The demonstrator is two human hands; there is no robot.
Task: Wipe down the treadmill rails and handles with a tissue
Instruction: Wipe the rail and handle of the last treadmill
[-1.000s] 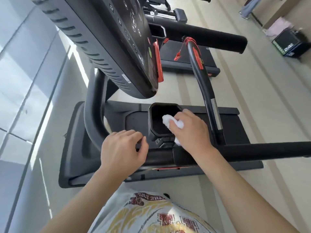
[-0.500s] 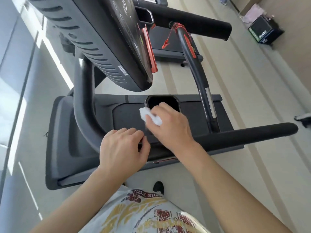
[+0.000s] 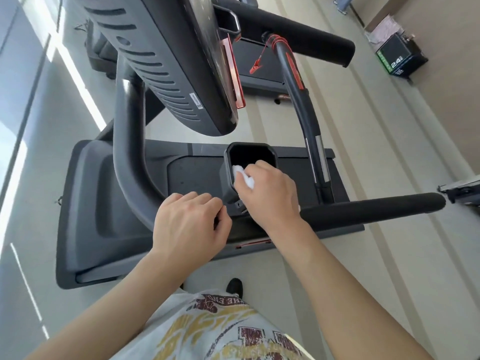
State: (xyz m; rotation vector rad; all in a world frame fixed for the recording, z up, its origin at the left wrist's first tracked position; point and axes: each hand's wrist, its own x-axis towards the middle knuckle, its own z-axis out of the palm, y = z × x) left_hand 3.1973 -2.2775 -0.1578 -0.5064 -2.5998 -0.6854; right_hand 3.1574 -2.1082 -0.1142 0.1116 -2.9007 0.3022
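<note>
Head view: tissue at the cup holder's near rim

Right hand has its fingers curled round a crumpled white tissue, pinching it against the near inner edge of the cup holder. The tissue is soft and wadded, a lump poking out past the fingers into the holder's dark opening. Left hand, just left of the cup holder and nearer the person, lies knuckles up on the crossbar with its fingers bent down over the edge; whether they clasp the bar cannot be told.

The cup holder is a matte black plastic tub with chamfered corners, deep and open at the top. Right of it a round, foam-covered handle runs out to a blunt free end, with bare floor beyond. Just beyond that handle, right of the cup holder, a slim curved grip bar rises, smooth black with a shiny metal strip and red trim. Left of the cup holder a thick glossy black upright bends upward. Above and behind hangs the slotted console. Beneath the cup holder lies the flat grey treadmill deck, on a pale floor.
</note>
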